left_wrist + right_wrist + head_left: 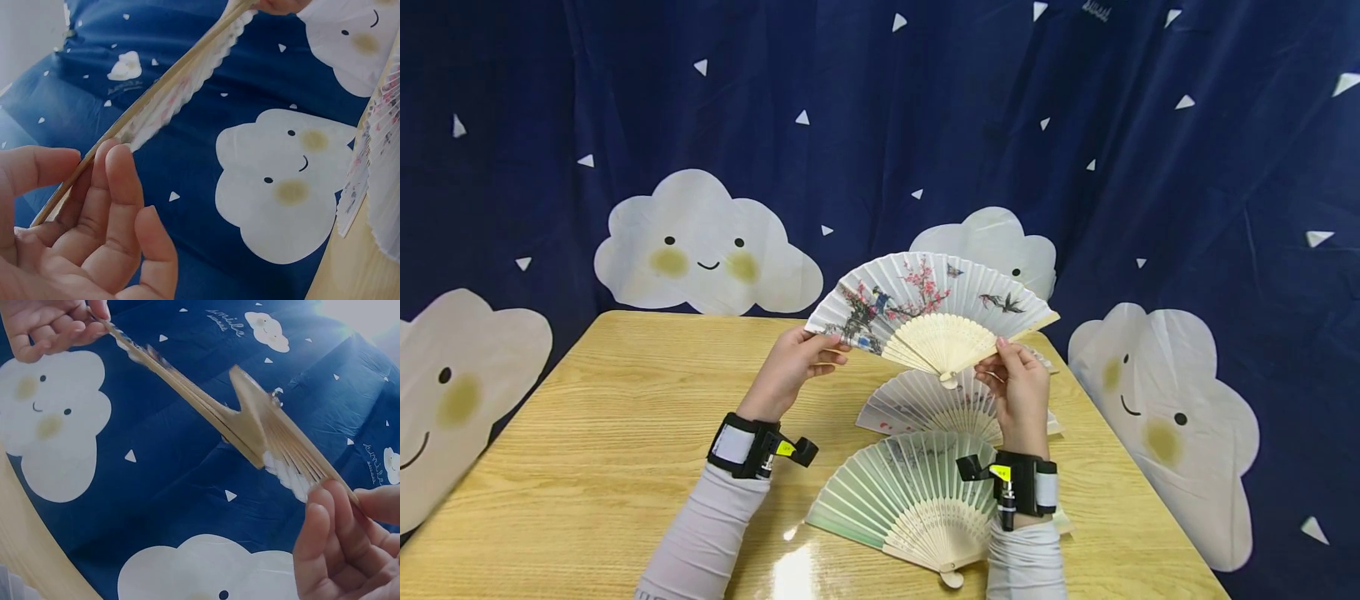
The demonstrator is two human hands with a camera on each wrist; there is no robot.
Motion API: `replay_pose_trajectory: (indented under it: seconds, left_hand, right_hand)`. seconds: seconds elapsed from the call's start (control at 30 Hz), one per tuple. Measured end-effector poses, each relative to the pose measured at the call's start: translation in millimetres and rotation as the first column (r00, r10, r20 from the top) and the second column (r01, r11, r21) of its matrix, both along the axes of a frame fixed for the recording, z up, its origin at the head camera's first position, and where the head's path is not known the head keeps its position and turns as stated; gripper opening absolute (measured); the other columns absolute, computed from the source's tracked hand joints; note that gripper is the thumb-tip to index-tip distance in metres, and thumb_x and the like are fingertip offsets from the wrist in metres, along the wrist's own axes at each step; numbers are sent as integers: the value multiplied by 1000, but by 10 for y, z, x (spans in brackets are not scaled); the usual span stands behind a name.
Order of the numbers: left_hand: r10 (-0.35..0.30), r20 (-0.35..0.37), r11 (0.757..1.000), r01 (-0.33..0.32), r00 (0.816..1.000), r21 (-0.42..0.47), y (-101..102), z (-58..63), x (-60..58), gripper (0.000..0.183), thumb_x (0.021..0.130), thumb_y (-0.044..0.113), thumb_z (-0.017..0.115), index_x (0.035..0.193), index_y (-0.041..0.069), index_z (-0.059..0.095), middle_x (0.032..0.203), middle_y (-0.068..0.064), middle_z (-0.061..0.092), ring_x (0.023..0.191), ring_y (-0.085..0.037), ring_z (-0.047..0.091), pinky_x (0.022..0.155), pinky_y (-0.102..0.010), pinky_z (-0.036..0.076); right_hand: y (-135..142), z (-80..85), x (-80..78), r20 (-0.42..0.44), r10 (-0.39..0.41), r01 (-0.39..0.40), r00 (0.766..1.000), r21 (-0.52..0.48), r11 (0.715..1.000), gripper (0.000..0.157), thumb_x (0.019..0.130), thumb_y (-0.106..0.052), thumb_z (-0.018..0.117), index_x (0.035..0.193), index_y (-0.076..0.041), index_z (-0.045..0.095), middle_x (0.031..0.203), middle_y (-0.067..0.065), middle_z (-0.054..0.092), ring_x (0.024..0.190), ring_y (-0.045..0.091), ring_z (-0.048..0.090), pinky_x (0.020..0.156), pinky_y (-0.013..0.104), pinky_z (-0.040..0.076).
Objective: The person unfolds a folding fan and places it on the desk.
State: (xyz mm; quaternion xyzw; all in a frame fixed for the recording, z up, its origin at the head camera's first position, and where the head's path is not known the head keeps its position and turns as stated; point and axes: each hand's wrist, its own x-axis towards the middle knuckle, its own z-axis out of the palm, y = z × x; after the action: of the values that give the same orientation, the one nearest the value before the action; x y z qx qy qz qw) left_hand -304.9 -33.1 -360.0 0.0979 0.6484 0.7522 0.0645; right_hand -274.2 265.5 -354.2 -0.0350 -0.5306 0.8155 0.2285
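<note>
A white folding fan (pixel 917 292) printed with pink blossoms and birds is spread wide and held up above the table. My left hand (pixel 796 367) pinches its left edge between thumb and fingers. On the other side, my right hand (pixel 1018 383) pinches the right outer rib near the pale pierced sticks. Seen edge-on in the left wrist view, the fan's outer rib (pixel 150 94) runs from the left thumb up to the other hand. The right wrist view shows the slats (pixel 294 444) partly bunched beside the right fingers (pixel 340 512).
Below the raised fan, a green folding fan (pixel 857 492) lies spread on the wooden table (pixel 587 433), nearest me. Behind it lies a white fan with pink marks (pixel 887 408), and part of another fan (pixel 1041 358) shows farther back. A dark blue cloud-patterned curtain (pixel 865 100) hangs behind.
</note>
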Motion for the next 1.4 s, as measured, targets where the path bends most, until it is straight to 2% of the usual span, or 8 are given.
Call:
replay_pose_trajectory:
  seconds: [0.2, 0.4, 0.6, 0.73, 0.87, 1.1, 1.23, 1.4]
  left_hand:
    - [-46, 3, 998, 46, 999, -41, -108, 21, -21, 19, 96, 19, 60, 109, 5, 60, 82, 7, 72, 77, -8, 68, 79, -31, 51]
    - [-108, -6, 981, 106, 994, -160, -267, 57, -20, 15, 96, 21, 60, 101, 6, 62, 81, 7, 71, 80, -10, 67, 81, -33, 51]
    - [-215, -23, 925, 196, 976, -326, -472, 74, -26, 16, 95, 23, 61, 94, 7, 62, 83, 5, 70, 83, -13, 67, 78, -30, 51]
    - [-235, -29, 877, 199, 972, -438, -690, 63, -39, 20, 96, 25, 61, 94, 5, 62, 83, 4, 70, 82, -14, 65, 78, -30, 50]
    - [-195, -11, 857, 165, 981, -488, -1007, 37, -25, 24, 96, 27, 61, 98, 2, 62, 84, 4, 70, 83, -13, 65, 79, -30, 50]
    - [-49, 24, 874, 54, 999, -483, -1619, -48, 115, 36, 98, 32, 57, 113, -1, 59, 86, 10, 68, 85, -5, 64, 80, -26, 52]
    - [46, 77, 866, -2, 996, -500, -1896, -144, 175, 38, 99, 34, 55, 117, 0, 58, 84, 15, 67, 82, -1, 63, 75, -23, 53]
    - [123, 193, 834, 4, 973, -552, -2114, -365, 166, 39, 100, 29, 52, 119, -4, 58, 79, 16, 67, 80, -4, 63, 74, -29, 49]
  right_hand:
    - [32, -8, -9, -29, -44, 41, 999, -116, 992, 25, 96, -10, 59, 72, -6, 58, 56, 3, 64, 48, 12, 63, 47, 22, 53]
    - [57, -15, -18, -39, -105, 96, 994, -193, 977, 26, 95, -8, 60, 70, -5, 56, 55, 4, 62, 48, 13, 62, 47, 23, 52]
    - [-28, -25, -25, -80, -133, 114, 988, -203, 972, 28, 95, -5, 59, 67, -4, 57, 54, 4, 62, 46, 13, 61, 46, 22, 51]
    - [-216, -27, -45, -98, -107, 91, 989, -151, 984, 29, 96, -6, 58, 67, -5, 56, 55, 3, 62, 47, 12, 62, 47, 21, 52]
    - [-484, -56, -95, -86, -45, 37, 995, -96, 995, 29, 98, -7, 56, 69, -6, 54, 56, 2, 62, 49, 11, 63, 48, 22, 53]
    - [-1048, -190, -343, 26, 143, -141, 989, -63, 988, 25, 99, -12, 54, 75, -8, 52, 59, 0, 64, 53, 10, 64, 53, 22, 55]
    - [-1377, -443, -531, 118, 227, -222, 967, -52, 974, 23, 100, -13, 53, 78, -7, 53, 62, 1, 64, 55, 9, 64, 54, 22, 56]
    - [-1654, -862, -697, 277, 286, -279, 917, -67, 958, 20, 100, -13, 53, 82, -5, 53, 62, 1, 62, 55, 10, 63, 55, 24, 56]
